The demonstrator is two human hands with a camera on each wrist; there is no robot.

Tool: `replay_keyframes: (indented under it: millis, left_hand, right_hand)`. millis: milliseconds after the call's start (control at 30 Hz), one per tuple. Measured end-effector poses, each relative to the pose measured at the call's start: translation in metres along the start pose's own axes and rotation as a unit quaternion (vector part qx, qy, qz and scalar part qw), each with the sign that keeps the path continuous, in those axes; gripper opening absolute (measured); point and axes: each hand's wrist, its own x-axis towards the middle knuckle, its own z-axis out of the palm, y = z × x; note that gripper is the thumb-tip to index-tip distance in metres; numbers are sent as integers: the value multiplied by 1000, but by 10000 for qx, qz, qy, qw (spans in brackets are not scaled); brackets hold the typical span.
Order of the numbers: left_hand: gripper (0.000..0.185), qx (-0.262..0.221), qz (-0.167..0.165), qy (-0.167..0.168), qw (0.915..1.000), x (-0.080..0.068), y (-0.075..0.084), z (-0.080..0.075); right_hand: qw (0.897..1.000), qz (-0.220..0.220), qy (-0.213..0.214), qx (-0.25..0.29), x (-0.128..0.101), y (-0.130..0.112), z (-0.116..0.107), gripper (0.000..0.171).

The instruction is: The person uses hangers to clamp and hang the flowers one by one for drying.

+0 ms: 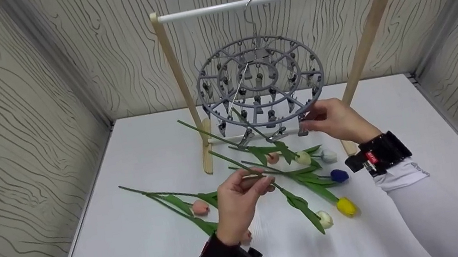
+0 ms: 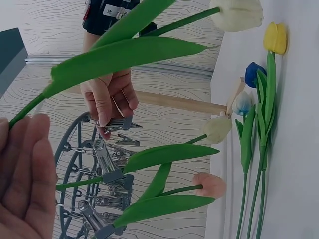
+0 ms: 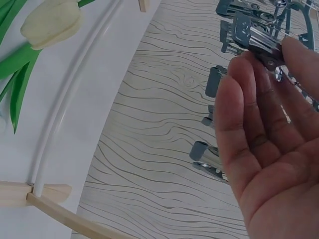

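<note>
My left hand pinches the green stem of a white tulip, its bloom pointing down and right. At the near right edge of a round grey clip hanger, my right hand pinches a clothes clip between thumb and fingers. Whether that clip's mouth is parted, I cannot tell. Two neighbouring clips hold the stems of another white tulip and a pink tulip. The held tulip is apart from the pinched clip.
The hanger hooks onto a white rod of a wooden-legged stand. On the white table lie a pale blue tulip, a dark blue tulip and a yellow tulip. Leftward are pink tulips, one partly behind my left wrist.
</note>
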Motion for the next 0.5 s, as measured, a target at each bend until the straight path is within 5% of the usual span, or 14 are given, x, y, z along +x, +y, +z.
replay_keyframes:
  millis: [300, 500]
  left_hand:
    - [19, 169, 352, 71, 9992, 7, -1, -2]
    - [14, 495, 609, 567, 9953, 11, -1, -1]
  right_hand:
    - [9982, 378, 441, 121, -18, -20, -2, 31]
    - [9945, 328, 889, 447, -30, -33, 3, 30]
